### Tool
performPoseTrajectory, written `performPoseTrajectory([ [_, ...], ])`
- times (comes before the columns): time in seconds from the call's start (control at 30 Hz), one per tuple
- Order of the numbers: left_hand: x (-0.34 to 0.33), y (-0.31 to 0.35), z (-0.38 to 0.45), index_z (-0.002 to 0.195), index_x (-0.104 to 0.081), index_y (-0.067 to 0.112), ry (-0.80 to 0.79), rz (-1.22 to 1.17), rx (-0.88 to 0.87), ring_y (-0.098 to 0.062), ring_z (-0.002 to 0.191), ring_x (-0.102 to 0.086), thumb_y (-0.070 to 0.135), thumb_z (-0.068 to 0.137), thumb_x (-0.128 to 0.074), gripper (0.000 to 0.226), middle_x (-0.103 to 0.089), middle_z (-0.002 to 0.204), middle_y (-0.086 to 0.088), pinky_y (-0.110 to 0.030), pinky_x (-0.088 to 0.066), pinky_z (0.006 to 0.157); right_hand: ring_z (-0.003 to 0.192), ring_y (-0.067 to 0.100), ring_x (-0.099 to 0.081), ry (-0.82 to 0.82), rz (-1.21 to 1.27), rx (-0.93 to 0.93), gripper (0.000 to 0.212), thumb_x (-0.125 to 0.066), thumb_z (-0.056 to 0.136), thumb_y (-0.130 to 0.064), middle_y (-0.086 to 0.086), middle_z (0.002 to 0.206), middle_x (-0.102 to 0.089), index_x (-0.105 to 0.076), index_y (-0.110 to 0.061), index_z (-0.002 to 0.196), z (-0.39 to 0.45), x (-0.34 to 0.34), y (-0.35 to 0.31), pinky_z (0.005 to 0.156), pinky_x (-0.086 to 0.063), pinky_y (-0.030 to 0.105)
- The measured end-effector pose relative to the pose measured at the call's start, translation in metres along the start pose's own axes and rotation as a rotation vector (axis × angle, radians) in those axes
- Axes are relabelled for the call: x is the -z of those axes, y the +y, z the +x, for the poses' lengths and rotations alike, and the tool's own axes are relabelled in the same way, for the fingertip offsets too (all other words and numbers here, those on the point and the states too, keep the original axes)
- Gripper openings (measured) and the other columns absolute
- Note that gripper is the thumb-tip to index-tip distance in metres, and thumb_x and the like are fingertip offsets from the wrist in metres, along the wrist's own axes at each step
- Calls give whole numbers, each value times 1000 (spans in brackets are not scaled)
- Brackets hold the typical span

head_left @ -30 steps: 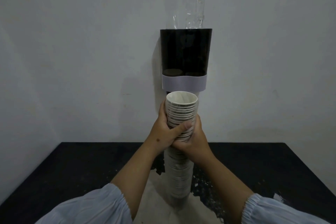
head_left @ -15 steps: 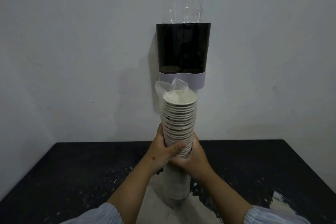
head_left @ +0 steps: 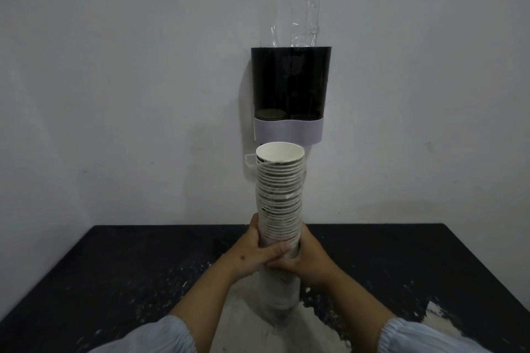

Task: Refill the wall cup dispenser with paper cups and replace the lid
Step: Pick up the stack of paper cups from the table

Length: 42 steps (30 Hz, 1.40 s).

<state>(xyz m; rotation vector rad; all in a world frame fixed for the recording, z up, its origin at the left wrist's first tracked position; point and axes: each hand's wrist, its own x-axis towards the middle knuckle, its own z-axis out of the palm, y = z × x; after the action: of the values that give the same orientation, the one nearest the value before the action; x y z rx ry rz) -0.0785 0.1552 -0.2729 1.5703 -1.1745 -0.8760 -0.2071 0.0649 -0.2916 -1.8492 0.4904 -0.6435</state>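
A tall stack of white paper cups (head_left: 279,195) stands upright in front of me, its lower part still in a clear plastic sleeve (head_left: 279,292). My left hand (head_left: 258,255) and my right hand (head_left: 304,258) both grip the stack around its middle, thumbs overlapping at the front. The upper cups are bare and the top cup's rim sits just below the wall cup dispenser (head_left: 291,83), a dark tinted holder with a pale grey base band (head_left: 288,130). Its top is open and a clear plastic piece (head_left: 304,11) sticks up above it.
A black table (head_left: 129,275) with worn pale patches reaches to the grey wall (head_left: 114,94). The bottom of the cup stack rests near the table's front middle. My light blue sleeves show at the lower edge.
Both hands have slid down the stack, pushing the plastic sleeve lower. More bare cups show above my hands now, and the bunched plastic at the top is gone.
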Motion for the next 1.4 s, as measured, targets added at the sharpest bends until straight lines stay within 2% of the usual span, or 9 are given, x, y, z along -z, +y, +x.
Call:
performPoseTrajectory([
  [0.2,20,57,0,140,-14,38,163,-57,-289,-5,128,-42,56,46,-82,118,-41,139,11,-26,-45,97,122,0,-46,44,2,152,103,-88,53,-29,-11,132,-45,-25,-30,135,5,12,-38,95,-46,16],
  [0.3,21,85,5,137,-18,39,206,-46,-392,-5,124,-46,53,47,-83,113,-40,140,8,-17,-50,90,119,-4,-47,169,29,266,110,-89,51,-27,-16,130,-43,-21,-29,138,15,8,-58,93,-48,15],
  [0.4,15,89,10,140,-24,30,240,4,-425,-11,123,-48,44,53,-81,105,-44,138,2,-25,-48,98,113,-3,-53,228,31,280,96,-88,52,-27,-20,122,-50,-30,-36,129,20,4,-62,85,-51,15],
  [0.6,10,62,13,130,-35,30,196,-10,-330,9,106,-55,36,56,-83,88,-55,118,16,-6,-47,82,109,-1,-56,235,19,181,89,-88,54,-25,-12,119,-56,-37,-26,127,13,-4,-36,85,-51,15],
  [0.73,7,47,16,131,-33,35,153,-28,-260,3,113,-54,49,51,-80,94,-54,123,17,-13,-47,88,108,-4,-56,253,18,143,84,-87,56,-25,-10,118,-57,-40,-24,126,9,-8,-23,81,-48,8],
  [0.97,0,20,17,125,-36,39,122,-72,-198,2,113,-55,43,50,-81,88,-55,124,14,-14,-46,90,104,-5,-58,235,23,78,77,-85,58,-20,-9,113,-60,-44,-24,123,5,-11,-5,79,-48,7],
  [1.13,-2,3,18,121,-36,41,104,-67,-138,14,106,-53,41,46,-87,91,-53,121,20,0,-43,80,104,-1,-59,218,37,36,73,-85,59,-17,-5,114,-61,-46,-24,121,2,-14,12,86,-51,14],
  [1.3,-5,-16,15,119,-38,36,83,-32,-92,22,101,-51,26,54,-84,80,-51,118,22,3,-40,79,104,-11,-56,173,27,-23,72,-86,59,-16,-13,114,-58,-45,-35,116,-7,-19,31,82,-45,4],
  [1.4,-4,-16,15,125,-35,35,66,-5,-72,8,112,-52,23,59,-84,83,-51,119,23,1,-41,81,103,-13,-53,134,30,-59,75,-86,59,-21,-15,116,-56,-42,-36,118,-6,-17,31,82,-42,1],
])
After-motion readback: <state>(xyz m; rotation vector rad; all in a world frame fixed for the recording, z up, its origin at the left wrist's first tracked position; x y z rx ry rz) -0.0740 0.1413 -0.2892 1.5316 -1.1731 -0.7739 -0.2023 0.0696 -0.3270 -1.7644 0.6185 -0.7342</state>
